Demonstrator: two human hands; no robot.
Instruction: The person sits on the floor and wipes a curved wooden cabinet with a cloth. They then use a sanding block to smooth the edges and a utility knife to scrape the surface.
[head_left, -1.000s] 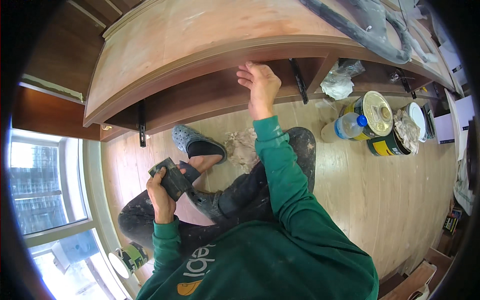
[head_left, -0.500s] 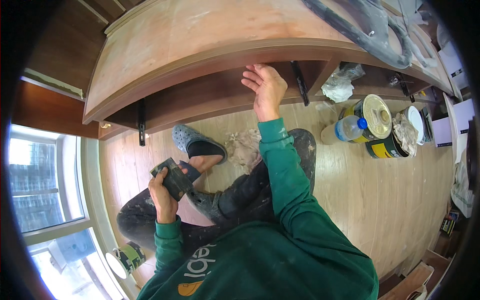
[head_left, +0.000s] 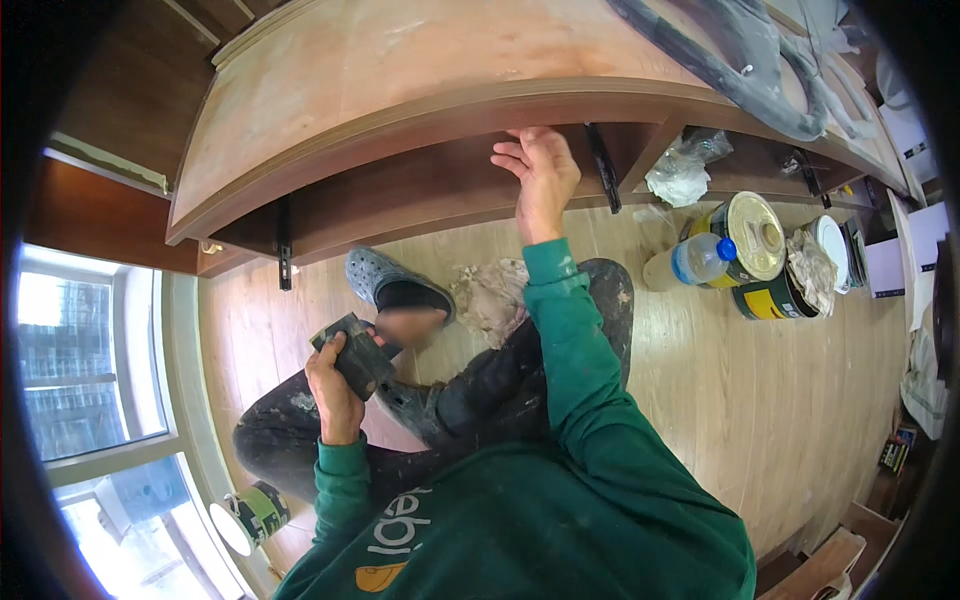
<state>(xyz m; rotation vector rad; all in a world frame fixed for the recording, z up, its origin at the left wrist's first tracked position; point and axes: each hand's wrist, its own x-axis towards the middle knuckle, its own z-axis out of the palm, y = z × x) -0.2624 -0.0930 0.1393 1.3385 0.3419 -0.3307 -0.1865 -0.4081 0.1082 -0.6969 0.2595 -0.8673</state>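
Note:
My left hand [head_left: 335, 385] grips a dark, flat, square pad [head_left: 362, 368], possibly abrasive sheet, low over my crossed legs beside a grey clog [head_left: 390, 275]. My right hand [head_left: 542, 175] is raised with fingers loosely apart, its fingertips at the underside of the brown front edge [head_left: 420, 110] of a wooden unit with a pale, patchy top [head_left: 460, 40]. Whether the tips press on the wood cannot be told. Black runners [head_left: 602, 168] are fixed inside the open space under that edge. A crumpled beige cloth [head_left: 487, 295] lies on the floor between my foot and right arm.
Right: water bottle [head_left: 700, 260], several paint cans [head_left: 752, 235] with a rag [head_left: 812, 270], crumpled plastic [head_left: 680, 170] inside the unit. A grey hose [head_left: 720, 70] lies on the top. Left: window [head_left: 85, 390], dark panel [head_left: 120, 90], tub [head_left: 250, 518]. Wooden floor [head_left: 740, 420].
My right hand has shifted a little to the right along the underside of the edge. My left hand, holding the pad, has moved slightly to the right.

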